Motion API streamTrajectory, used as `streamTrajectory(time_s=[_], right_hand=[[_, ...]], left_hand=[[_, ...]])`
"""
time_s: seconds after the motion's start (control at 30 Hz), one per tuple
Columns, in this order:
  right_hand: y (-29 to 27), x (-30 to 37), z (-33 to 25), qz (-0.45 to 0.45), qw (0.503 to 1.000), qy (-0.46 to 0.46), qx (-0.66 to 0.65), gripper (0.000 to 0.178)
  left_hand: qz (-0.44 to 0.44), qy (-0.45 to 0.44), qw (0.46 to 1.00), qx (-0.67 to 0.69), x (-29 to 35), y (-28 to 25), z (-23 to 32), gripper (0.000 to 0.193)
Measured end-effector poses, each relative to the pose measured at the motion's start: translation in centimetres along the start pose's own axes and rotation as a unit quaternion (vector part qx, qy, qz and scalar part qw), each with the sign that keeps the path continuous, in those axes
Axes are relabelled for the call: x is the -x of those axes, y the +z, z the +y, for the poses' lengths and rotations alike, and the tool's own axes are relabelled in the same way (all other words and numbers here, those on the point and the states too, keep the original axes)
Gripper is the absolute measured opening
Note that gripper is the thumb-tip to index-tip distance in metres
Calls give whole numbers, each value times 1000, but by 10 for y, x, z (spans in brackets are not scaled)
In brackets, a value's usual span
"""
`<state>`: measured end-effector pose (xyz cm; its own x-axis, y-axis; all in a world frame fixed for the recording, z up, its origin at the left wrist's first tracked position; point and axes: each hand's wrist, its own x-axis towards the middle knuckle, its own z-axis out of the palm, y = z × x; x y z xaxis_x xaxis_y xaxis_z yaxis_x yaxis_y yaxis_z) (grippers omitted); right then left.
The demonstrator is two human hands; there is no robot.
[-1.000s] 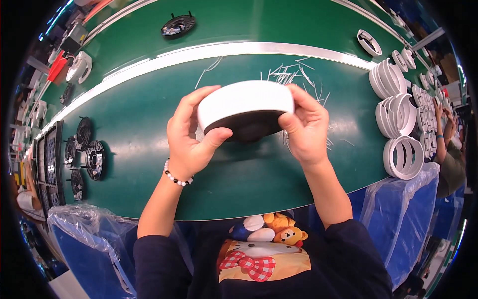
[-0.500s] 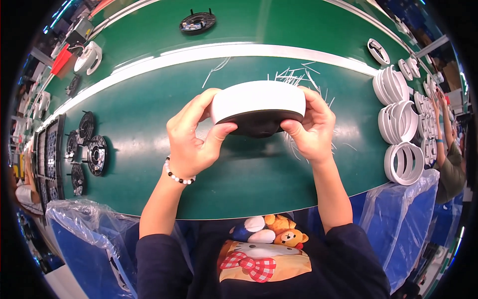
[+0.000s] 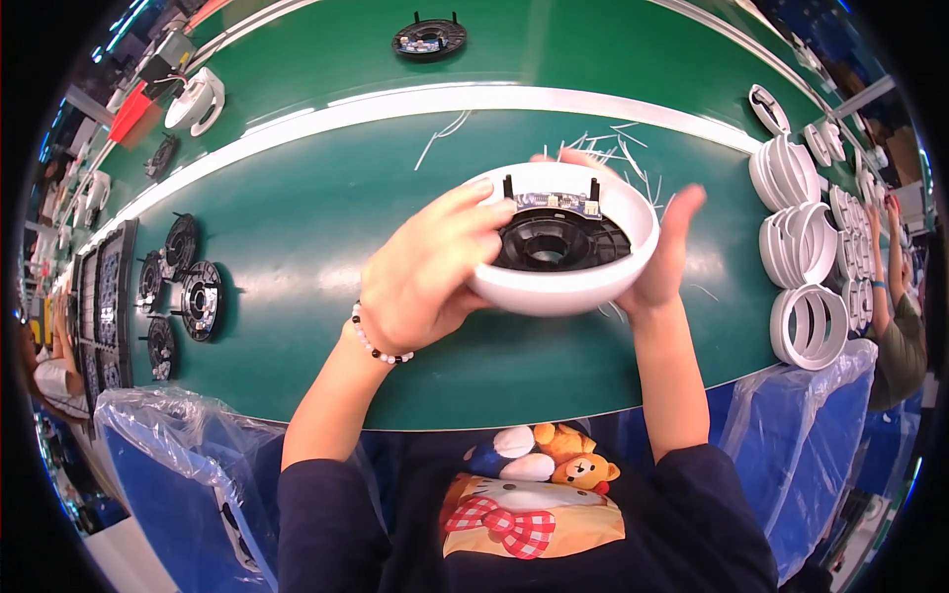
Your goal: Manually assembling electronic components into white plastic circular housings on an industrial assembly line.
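Note:
In front of me, raised off the bench, is a white round housing (image 3: 554,294), its open side turned up. A black disc with a hole in its middle (image 3: 583,242) sits inside, carrying a small circuit board (image 3: 556,204) and two black posts. My left hand (image 3: 430,257) is closed on the housing's left side, fingers over the rim at the board's left end. My right hand (image 3: 660,262) cups the right side from outside. Its thumb stands off the rim, and its other fingers are partly hidden behind the wall.
Several black discs with boards (image 3: 201,299) stand at the left beside black trays (image 3: 104,306). White rings (image 3: 809,326) are stacked at the right. Thin white strips (image 3: 628,153) lie beyond my hands. Another black disc (image 3: 429,38) lies beyond the white rail (image 3: 494,99).
The housing has turned over, so its inside with the disc and board now shows. My left fingers have moved onto the near rim side, and my right thumb has lifted off.

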<state>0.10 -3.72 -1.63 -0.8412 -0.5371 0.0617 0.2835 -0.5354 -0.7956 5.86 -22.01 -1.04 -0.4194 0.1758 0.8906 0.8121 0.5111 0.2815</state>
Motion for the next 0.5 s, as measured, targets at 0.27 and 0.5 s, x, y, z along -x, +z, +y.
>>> streamTrajectory(time_s=[0.27, 0.5], right_hand=[[-21, -3, -21, -40, 992, 119, 16, 40], [-3, -4, 8, 51, 995, -5, 91, 32]], left_hand=[[-110, 76, 988, -78, 20, -1, -6, 28], [77, -487, 716, 494, 22, -1, -1, 57]])
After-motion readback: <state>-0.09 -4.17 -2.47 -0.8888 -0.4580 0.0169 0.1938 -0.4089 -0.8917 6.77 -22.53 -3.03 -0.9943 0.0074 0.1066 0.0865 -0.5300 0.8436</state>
